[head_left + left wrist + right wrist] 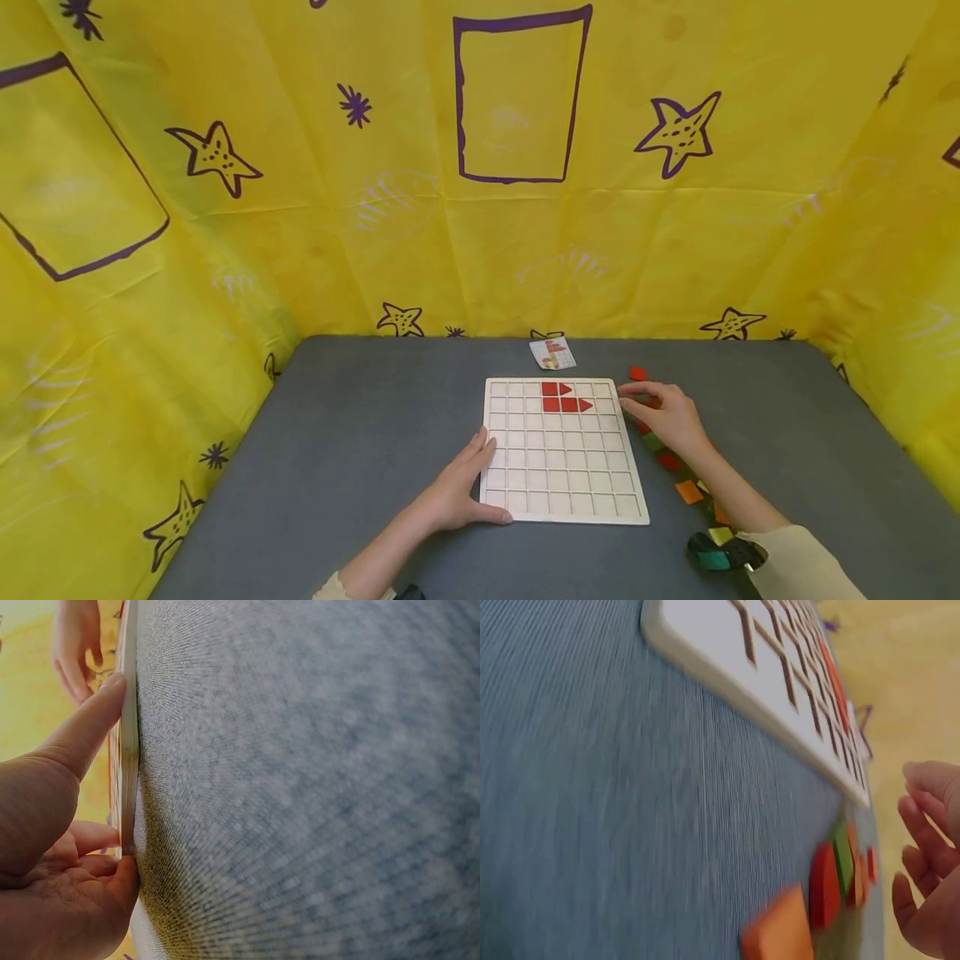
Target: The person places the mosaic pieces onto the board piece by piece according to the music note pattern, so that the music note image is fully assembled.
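Observation:
A white grid board point(555, 458) lies on the grey table, with red square and pointed tiles point(560, 405) set in two rows near its far edge. My left hand point(453, 492) holds the board's near left corner, thumb on the near edge and fingers along the left side. At the board's far right edge hovers my right hand point(671, 417), thumb and forefinger apart; in the right wrist view nothing shows between its fingers point(922, 825). Beneath and beside that hand run loose tiles, among them a red one point(668, 462), a green one point(653, 442) and an orange one point(688, 492).
A small printed card point(552, 353) with a coloured grid pattern lies beyond the board. Another red tile point(637, 373) sits beyond my right hand. Yellow cloth point(510, 250) with purple drawings hangs around the table's back and sides. A dark band point(716, 560) circles my right wrist.

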### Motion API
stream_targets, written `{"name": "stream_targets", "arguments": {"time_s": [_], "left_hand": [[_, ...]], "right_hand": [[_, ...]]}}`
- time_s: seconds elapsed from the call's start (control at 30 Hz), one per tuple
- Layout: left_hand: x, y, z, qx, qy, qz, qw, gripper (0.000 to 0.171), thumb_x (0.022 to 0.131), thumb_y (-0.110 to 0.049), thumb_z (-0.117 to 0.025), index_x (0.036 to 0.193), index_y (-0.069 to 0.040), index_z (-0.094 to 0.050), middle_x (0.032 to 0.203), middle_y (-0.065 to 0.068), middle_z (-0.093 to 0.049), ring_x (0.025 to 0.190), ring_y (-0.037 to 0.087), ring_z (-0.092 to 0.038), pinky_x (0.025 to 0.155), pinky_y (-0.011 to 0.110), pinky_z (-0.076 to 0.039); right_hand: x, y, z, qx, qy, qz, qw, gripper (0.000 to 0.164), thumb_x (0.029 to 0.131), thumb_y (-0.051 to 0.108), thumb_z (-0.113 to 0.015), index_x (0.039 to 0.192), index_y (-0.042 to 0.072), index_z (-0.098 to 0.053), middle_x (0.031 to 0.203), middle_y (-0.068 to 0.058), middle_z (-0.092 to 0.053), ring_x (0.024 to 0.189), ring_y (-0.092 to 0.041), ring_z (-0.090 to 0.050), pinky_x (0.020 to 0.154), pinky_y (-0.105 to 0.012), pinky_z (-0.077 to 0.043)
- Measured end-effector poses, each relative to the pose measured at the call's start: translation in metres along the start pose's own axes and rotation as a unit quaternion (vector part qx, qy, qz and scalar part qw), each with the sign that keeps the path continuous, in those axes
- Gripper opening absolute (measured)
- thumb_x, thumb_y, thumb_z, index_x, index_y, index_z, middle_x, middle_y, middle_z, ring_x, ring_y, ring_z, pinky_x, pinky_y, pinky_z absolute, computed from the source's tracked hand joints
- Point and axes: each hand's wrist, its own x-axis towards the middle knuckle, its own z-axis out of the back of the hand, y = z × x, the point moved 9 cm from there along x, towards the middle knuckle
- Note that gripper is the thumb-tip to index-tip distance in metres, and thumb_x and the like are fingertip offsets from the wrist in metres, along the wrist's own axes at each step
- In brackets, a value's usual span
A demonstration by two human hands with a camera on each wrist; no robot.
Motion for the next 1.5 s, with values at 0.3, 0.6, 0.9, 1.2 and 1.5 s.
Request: {"name": "stream_targets", "arguments": {"time_s": [0.3,0.6,0.9,1.2,1.5], "left_hand": [[0.002,0.003,-0.001,0.009,0.000,0.000,1.0000,0.109,0.067,-0.045,-0.083,0.149,-0.003,-0.025,0.159,0.014,-0.011,0.146,0.030,-0.013,0.111,0.051,-0.026],[0.001,0.003,0.000,0.006,-0.004,0.002,1.0000,0.109,0.067,-0.045,-0.083,0.149,-0.003,-0.026,0.159,0.014,-0.011,0.146,0.030,-0.014,0.111,0.051,-0.026],[0.002,0.004,-0.001,0.004,-0.001,0.006,1.0000,0.109,0.067,-0.045,-0.083,0.149,-0.003,-0.025,0.159,0.014,-0.010,0.146,0.029,-0.013,0.111,0.051,-0.025],[0.001,0.002,-0.001,0.003,0.001,0.007,1.0000,0.109,0.067,-0.045,-0.083,0.149,-0.003,-0.025,0.159,0.013,-0.010,0.146,0.029,-0.013,0.111,0.052,-0.026],[0.003,0.003,-0.001,0.005,0.003,0.013,0.9999,0.109,0.067,-0.046,-0.083,0.150,-0.005,-0.025,0.160,0.012,-0.010,0.147,0.029,-0.013,0.111,0.052,-0.026]], "right_hand": [[-0.023,-0.035,0.028,-0.013,0.023,-0.050,0.998,0.039,0.088,0.040,-0.065,0.115,0.012,-0.067,0.113,-0.014,-0.067,0.104,-0.034,-0.059,0.083,-0.048,-0.046],[-0.031,-0.044,0.032,-0.045,0.030,-0.042,0.998,0.039,0.087,0.037,-0.068,0.114,0.010,-0.067,0.110,-0.016,-0.068,0.101,-0.035,-0.059,0.083,-0.051,-0.044],[-0.023,-0.043,0.030,-0.044,0.014,-0.016,0.999,0.034,0.092,0.031,-0.063,0.117,0.009,-0.066,0.116,-0.020,-0.064,0.108,-0.040,-0.055,0.086,-0.055,-0.041],[-0.009,-0.040,0.026,-0.076,0.026,0.039,0.996,0.038,0.087,0.023,-0.069,0.120,0.004,-0.064,0.121,-0.026,-0.059,0.107,-0.041,-0.047,0.087,-0.055,-0.036],[-0.004,-0.041,0.022,-0.088,0.036,0.045,0.994,0.038,0.086,0.029,-0.070,0.115,0.005,-0.067,0.118,-0.024,-0.059,0.104,-0.037,-0.045,0.084,-0.052,-0.036]]}}
